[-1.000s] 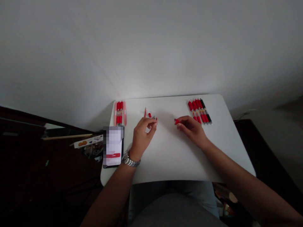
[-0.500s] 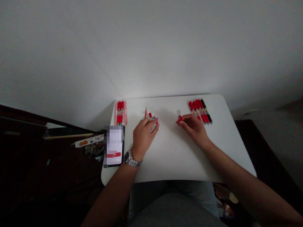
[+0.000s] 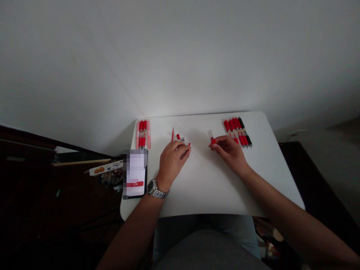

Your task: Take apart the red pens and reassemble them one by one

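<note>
My left hand [image 3: 173, 159] is closed in a pinch on a small red pen part [image 3: 189, 144], whose tip shows past the fingertips. My right hand [image 3: 228, 153] grips a pen barrel [image 3: 210, 134], clear at its upper end and red at the fingers; it tilts slightly to the left. Just beyond my left hand lie a thin red refill [image 3: 173, 133], a short red piece [image 3: 178, 136] and some small pieces [image 3: 182, 139] too tiny to make out. The two hands are apart, both over the white table [image 3: 197, 187].
Red and pink pens [image 3: 143, 135] lie in a row at the table's left. Several red pens and a black one [image 3: 237, 131] lie in a row beyond my right hand. A phone [image 3: 136, 174] rests at the left edge. Behind the table stands a wall [image 3: 180, 67].
My left hand has shifted slightly right with the red part, which now tilts at the fingertips. The barrel in my right hand leans more to the left.
</note>
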Motion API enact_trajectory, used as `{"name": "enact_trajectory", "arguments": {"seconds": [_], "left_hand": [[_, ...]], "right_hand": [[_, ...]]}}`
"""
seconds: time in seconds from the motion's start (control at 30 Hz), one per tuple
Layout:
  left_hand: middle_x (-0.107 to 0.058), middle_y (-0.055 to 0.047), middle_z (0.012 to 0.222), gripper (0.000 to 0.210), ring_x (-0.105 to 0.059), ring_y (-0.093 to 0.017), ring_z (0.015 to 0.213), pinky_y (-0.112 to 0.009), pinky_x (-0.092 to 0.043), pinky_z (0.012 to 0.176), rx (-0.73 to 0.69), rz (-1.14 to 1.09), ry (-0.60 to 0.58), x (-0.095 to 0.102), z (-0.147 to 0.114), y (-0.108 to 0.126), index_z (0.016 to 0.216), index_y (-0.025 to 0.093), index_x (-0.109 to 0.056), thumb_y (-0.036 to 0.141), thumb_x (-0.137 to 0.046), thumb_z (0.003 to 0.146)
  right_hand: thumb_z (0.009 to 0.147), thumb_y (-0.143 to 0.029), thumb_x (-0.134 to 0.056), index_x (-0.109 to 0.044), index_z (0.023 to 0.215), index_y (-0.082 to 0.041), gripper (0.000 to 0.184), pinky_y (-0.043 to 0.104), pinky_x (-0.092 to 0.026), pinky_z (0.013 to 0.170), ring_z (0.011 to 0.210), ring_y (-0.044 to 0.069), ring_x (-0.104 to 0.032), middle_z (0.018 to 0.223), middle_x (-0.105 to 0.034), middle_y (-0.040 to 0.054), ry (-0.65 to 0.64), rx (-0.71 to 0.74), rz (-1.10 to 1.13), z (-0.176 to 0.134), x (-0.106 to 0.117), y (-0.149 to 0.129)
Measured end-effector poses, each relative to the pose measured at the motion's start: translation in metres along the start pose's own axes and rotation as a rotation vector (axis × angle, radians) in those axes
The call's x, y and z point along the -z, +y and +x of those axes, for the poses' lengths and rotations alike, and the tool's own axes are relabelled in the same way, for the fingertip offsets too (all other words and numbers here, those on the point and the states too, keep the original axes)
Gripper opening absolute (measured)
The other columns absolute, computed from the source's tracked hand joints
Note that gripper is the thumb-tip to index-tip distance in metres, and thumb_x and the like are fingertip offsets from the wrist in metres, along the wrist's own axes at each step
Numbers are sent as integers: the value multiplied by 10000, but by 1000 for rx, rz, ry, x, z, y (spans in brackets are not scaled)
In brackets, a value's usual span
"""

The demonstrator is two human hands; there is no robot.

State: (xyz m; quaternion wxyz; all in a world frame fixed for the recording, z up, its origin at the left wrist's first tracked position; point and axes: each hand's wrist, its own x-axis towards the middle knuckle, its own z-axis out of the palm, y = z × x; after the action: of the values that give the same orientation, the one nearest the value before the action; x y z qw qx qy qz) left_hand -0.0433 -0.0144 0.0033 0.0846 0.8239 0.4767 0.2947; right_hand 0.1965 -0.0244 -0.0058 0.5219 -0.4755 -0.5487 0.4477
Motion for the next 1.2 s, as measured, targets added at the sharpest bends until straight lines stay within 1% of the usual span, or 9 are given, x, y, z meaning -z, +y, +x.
{"name": "enact_trajectory", "arguments": {"seconds": [0.2,0.3,0.43,0.53,0.67,0.83,0.93,1.07,1.2], "left_hand": [[-701,-41,1035,177,-636,-214,996,-394,-529,898,-11,-16,-39,-1,0,0,1075,239,-720,159,-636,942],[-699,-49,1044,206,-644,-210,1010,-391,-536,911,-3,-64,-34,-1,0,0,1120,239,-702,151,-608,958],[-692,-50,1084,203,-661,-185,1048,-365,-554,948,16,-217,14,-2,0,1,1148,231,-667,158,-576,981],[-687,-51,1095,180,-677,-158,1012,-335,-575,935,46,-321,95,-2,1,1,1127,216,-659,152,-588,974],[-688,-46,1073,157,-684,-135,968,-303,-596,892,83,-395,193,-2,2,-1,1104,201,-662,155,-619,960],[-659,-57,1101,158,-661,-147,1033,-324,-608,910,115,-430,267,1,4,-2,1101,203,-680,180,-645,949],[-634,-64,1131,152,-648,-150,1066,-328,-602,936,122,-434,290,2,4,-2,1086,210,-706,195,-661,942],[-656,-64,1114,124,-657,-157,1065,-345,-598,945,122,-478,267,2,4,-2,1065,214,-707,228,-634,965],[-684,-51,1040,90,-676,-147,989,-331,-599,902,129,-514,256,1,3,-1,1029,205,-677,245,-610,983]], "right_hand": [[858,-502,-751,-635,960,-236,307,332,-567,791,829,172,-682,894,-718,37,1,2,-16,0,-1,0],[861,-512,-744,-633,960,-235,314,343,-575,794,836,182,-686,898,-717,42,-4,7,-42,-1,-1,1],[886,-471,-729,-638,979,-235,269,347,-571,830,868,184,-690,923,-718,43,-31,27,-75,-2,1,5],[897,-441,-725,-640,989,-237,240,348,-566,846,878,182,-690,936,-719,40,-48,38,-89,-3,2,8],[902,-428,-722,-641,1006,-233,236,347,-568,841,881,181,-691,951,-723,43,-51,47,-96,-3,4,10],[912,-440,-704,-643,1025,-239,238,370,-585,874,908,192,-701,980,-730,45,-55,60,-146,-5,4,8],[918,-434,-697,-648,1027,-241,227,374,-594,873,911,196,-702,985,-727,46,-58,74,-186,-6,3,6],[925,-443,-684,-655,1020,-243,223,373,-600,844,896,201,-695,978,-711,54,-74,103,-242,-6,4,2],[930,-467,-670,-651,1019,-242,244,376,-601,806,876,207,-693,964,-706,63,-84,111,-275,-5,4,1]]}}
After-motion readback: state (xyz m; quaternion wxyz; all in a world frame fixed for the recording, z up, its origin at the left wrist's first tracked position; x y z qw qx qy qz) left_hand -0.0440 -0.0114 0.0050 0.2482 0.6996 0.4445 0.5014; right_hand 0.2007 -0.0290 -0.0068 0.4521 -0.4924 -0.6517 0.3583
